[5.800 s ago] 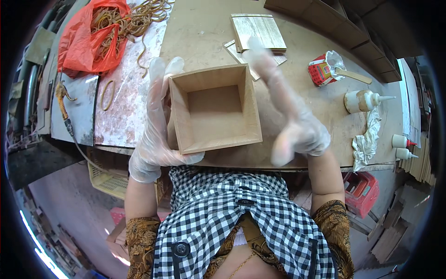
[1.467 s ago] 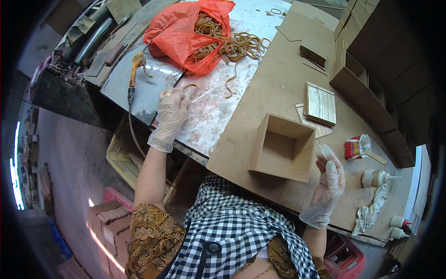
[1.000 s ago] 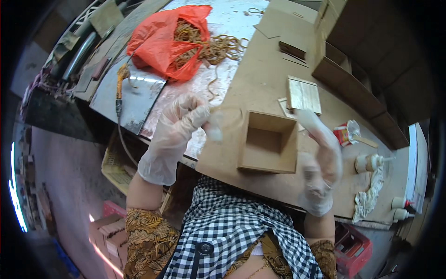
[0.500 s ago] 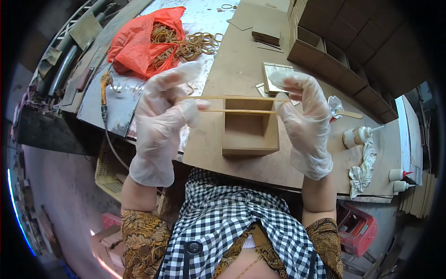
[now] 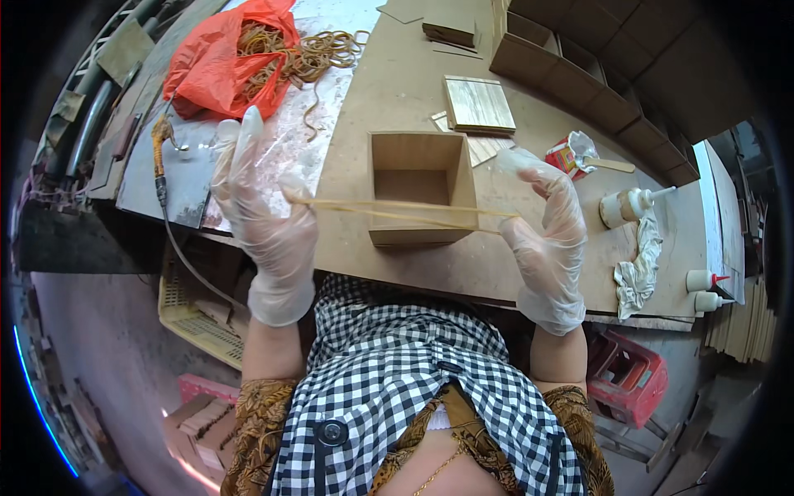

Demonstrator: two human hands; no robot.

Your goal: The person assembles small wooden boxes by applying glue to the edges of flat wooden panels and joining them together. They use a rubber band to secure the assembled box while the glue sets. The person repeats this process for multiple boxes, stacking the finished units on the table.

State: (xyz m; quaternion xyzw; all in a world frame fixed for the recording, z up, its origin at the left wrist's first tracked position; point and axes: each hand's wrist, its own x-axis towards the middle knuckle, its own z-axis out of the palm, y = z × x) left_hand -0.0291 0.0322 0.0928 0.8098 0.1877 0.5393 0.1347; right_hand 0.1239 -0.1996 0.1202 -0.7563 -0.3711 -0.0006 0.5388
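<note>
A strip of brown worktop (image 5: 351,107) runs between the open wooden box (image 5: 407,183) and the front edge; wider board lies left, flat panels (image 5: 478,103) just behind. My left hand (image 5: 269,223) and right hand (image 5: 546,231) grasp a rubber band (image 5: 389,207), stretched across the box's near rim in view. The red bag (image 5: 194,74) holds tangled bands (image 5: 265,37); the tub (image 5: 561,157), a flat stick (image 5: 610,164).

Soft brightness covered your table (image 5: 385,91), palest toward its far edge, and a glint marked the grey plate (image 5: 186,194) at its left edge. Shadow lay below the near edge, which bowed with the fisheye. Your left hand (image 5: 269,219) blurred slightly at the fingertips; black filled the outer corners.
</note>
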